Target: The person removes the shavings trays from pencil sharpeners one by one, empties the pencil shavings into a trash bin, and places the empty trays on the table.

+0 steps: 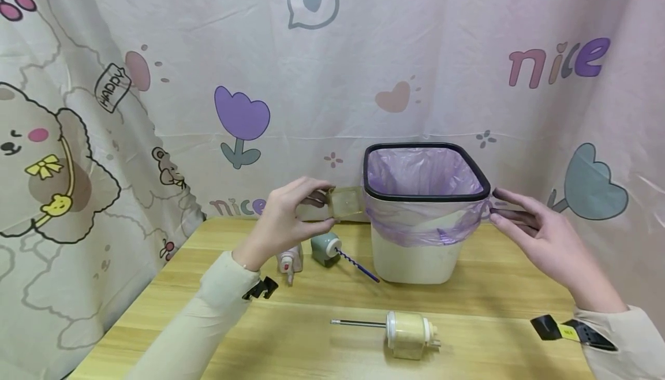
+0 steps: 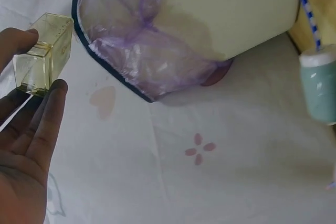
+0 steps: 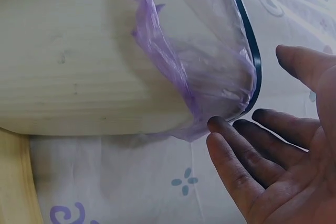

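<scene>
My left hand pinches a small clear yellowish plastic box between thumb and fingers, just left of the bin's rim. In the left wrist view the box is seen close up, tilted. The white trash bin stands at the table's back, with a black rim and a purple bag folded over it. To the right of the bin is my right hand, its fingers extended. In the right wrist view, the fingertips are close to the bag; whether they touch it I cannot tell.
A yellow pencil sharpener with a dark pencil in it lies on the wooden table in front. Behind the left arm are a grey-green sharpener with a blue striped pencil and a pinkish one. A printed curtain hangs behind.
</scene>
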The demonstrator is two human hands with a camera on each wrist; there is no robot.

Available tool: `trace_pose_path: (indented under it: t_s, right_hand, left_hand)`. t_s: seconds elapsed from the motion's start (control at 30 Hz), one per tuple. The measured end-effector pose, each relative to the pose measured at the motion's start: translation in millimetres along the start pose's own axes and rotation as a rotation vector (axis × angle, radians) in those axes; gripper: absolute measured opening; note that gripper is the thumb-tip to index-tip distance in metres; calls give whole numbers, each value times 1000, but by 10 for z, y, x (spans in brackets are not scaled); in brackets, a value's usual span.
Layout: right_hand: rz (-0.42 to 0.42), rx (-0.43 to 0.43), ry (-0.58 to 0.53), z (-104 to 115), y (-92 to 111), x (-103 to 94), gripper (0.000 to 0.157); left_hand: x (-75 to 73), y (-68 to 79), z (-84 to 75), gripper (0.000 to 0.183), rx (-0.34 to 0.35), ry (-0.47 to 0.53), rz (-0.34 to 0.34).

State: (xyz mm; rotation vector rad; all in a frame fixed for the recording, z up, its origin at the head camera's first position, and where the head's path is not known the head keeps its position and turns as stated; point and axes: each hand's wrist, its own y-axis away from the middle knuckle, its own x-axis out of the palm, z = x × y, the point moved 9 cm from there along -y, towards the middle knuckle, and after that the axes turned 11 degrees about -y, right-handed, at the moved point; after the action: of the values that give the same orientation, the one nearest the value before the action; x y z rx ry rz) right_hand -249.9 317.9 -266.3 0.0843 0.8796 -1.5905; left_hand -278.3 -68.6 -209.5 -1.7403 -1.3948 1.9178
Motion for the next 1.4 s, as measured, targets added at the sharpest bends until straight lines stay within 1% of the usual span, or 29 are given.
trace_pose_path:
  t_s: [0.1,0.2,0.37,0.47,0.57,0.67,0.77,0.83,0.97,1.13,1.27,1.4]
  right_hand:
    - [-6,1,-6,8,72,20,57]
    - [4,0,-27,15,150,70,57]
    - [23,-34,-58,56,280,170,58]
    - [31,-39,-55,72,354,218,57]
    - [41,-26,-51,75,421,278,56]
    - [47,-37,-26,98,483,342,58]
    - [67,-66,0,130,543,424,61]
    - [81,-78,7,140,582,486,62]
    - [110,-79,21,129,655,609,62]
    - [148,-87,53,106,719,774,59]
    - [184,-85,81,75,755,926,57]
    - [218,-94,83,45,791,1069,57]
  left_hand:
    - [35,122,65,54,-47,20,12]
    - [56,255,135,55,-103,20,15]
    - [130,486,252,57,-195,66,29]
    - [177,623,305,58,-246,60,39]
    - [227,769,352,57,-306,109,50]
    - [289,919,392,56,-357,202,69]
    - [340,1055,417,55,-383,256,84]
    - [364,1144,433,54,-403,268,91]
    - [398,1285,471,51,-449,272,101]
    - [456,1442,569,52,-553,291,131]
    - [563,1577,661,57,-642,317,176]
    - [702,1686,729,59,-693,343,215]
